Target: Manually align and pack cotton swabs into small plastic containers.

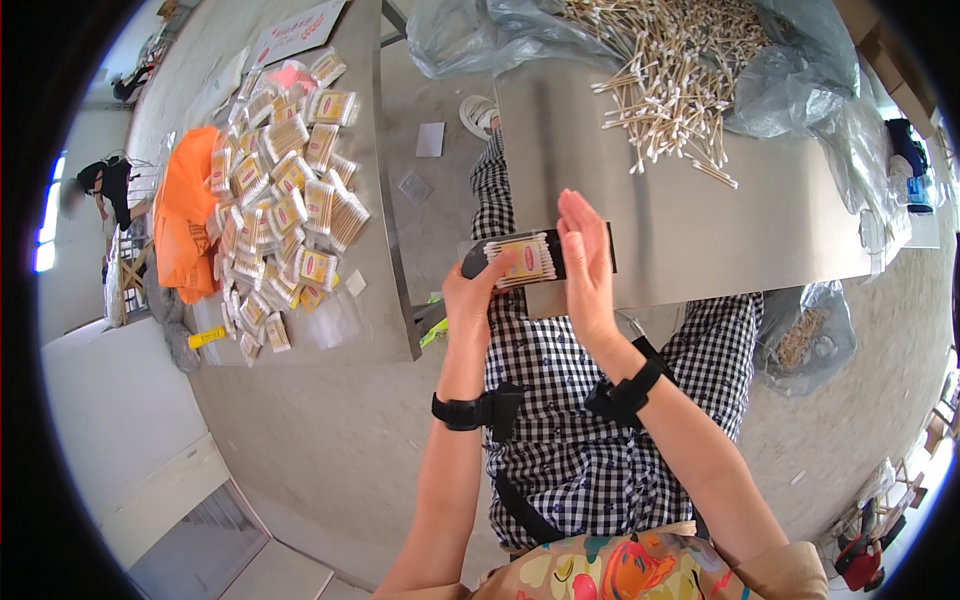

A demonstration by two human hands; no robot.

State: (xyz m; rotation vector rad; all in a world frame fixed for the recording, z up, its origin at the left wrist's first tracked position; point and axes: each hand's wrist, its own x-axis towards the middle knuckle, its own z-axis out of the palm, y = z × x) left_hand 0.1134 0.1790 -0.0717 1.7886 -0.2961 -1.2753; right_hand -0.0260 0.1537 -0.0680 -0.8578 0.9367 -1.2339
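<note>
In front of my lap, my left hand [476, 292] grips a small clear pack of cotton swabs [527, 260] with a yellow and red label, its thumb lying across the front. A flat black piece [556, 246] shows behind and beside the pack; its full shape is hidden. My right hand [588, 262] is at the pack's right end, fingers stretched upward and together, palm turned toward the pack. Whether that palm touches the pack I cannot tell. Loose cotton swabs [672, 95] lie heaped on the metal table [700, 235] beyond my hands.
Many filled swab packs [290, 185] cover the left table [375, 300], beside an orange bag [185, 220] and a yellow tube [206, 338]. Clear plastic sheeting [450, 40] surrounds the loose heap. A clear bag [815, 340] of swabs sits below on the right. Another person [108, 190] is far left.
</note>
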